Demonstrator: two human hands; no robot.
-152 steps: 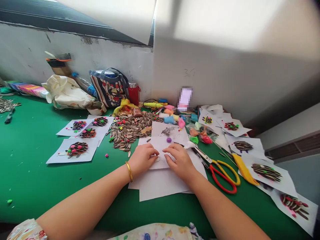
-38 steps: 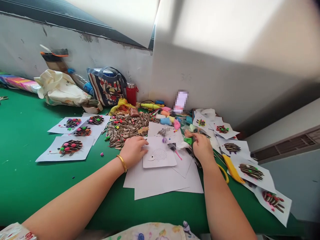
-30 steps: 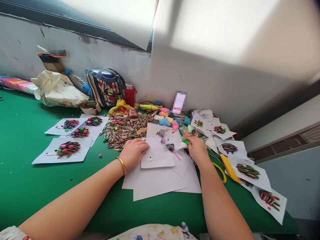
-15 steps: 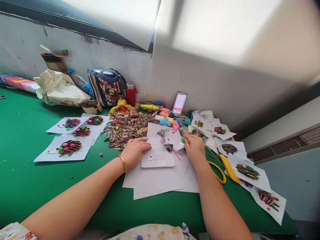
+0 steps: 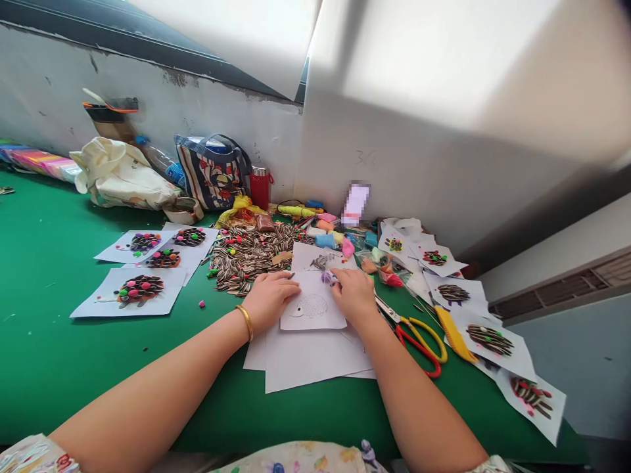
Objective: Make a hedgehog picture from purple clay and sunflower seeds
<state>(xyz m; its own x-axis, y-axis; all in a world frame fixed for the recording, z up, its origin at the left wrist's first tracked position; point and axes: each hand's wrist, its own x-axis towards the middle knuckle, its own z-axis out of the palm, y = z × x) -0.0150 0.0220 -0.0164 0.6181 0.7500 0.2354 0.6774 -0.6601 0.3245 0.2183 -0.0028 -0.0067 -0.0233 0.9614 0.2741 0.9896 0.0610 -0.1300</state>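
Note:
A white sheet with a hedgehog outline drawing [image 5: 310,307] lies before me, on top of several plain paper sheets [image 5: 305,368]. My left hand [image 5: 269,299] rests on its left edge, fingers bent and lying on the paper. A tiny dark piece shows by the fingertips; I cannot tell if it is held. My right hand [image 5: 353,297] is over the sheet's upper right, fingers curled on a small dark packet [image 5: 336,283], mostly hidden. A purple lump [image 5: 326,277] sits beside those fingertips. Behind the left hand spreads a pile of striped sunflower seeds [image 5: 256,253].
Scissors [image 5: 419,338] with red and yellow handles lie right of my right forearm, beside a yellow strip [image 5: 454,334]. Finished seed hedgehog sheets [image 5: 123,309] lie at left, others [image 5: 522,355] at right. Coloured clay packets [image 5: 387,269], bags [image 5: 211,174] and a red flask [image 5: 259,187] stand behind.
My right hand has moved left from the clay packets onto the drawing sheet, over the dark packet. The scissors and orange and red clay packets are now uncovered. My left hand has stayed.

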